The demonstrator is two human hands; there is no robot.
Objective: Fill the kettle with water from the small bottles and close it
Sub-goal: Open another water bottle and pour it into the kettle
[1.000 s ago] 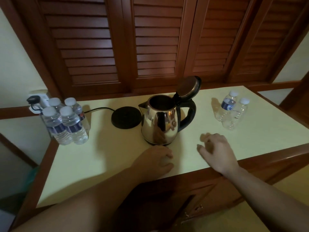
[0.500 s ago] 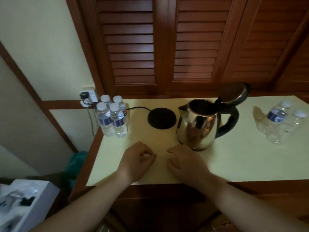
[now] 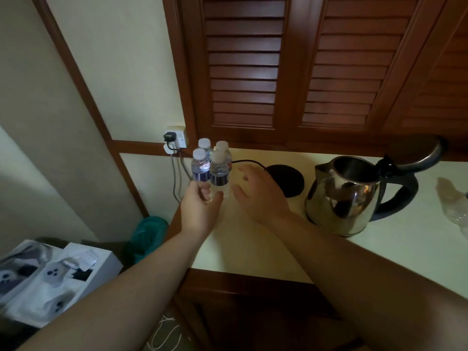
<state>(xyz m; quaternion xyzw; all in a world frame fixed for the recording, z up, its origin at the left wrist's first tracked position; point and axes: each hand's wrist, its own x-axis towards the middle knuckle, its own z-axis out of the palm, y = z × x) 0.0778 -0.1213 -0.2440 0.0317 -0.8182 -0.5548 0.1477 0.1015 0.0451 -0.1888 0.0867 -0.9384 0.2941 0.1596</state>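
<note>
Gripping the front small bottle [image 3: 219, 173] at its base with curled left hand [image 3: 200, 211] fingers, among the full bottles [image 3: 202, 160]. Right hand [image 3: 258, 196] open, fingers spread, just beside. Steel kettle [image 3: 347, 196], lid [image 3: 417, 153] up, further right of those fingers, near black base [image 3: 286, 181].

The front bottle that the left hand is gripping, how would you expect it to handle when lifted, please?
The front bottle looks full and capped, so probably hefty for its size and fairly firm. Its clear plastic may be slippery. Lifted by the left hand, it could knock its close neighbours over.
</note>
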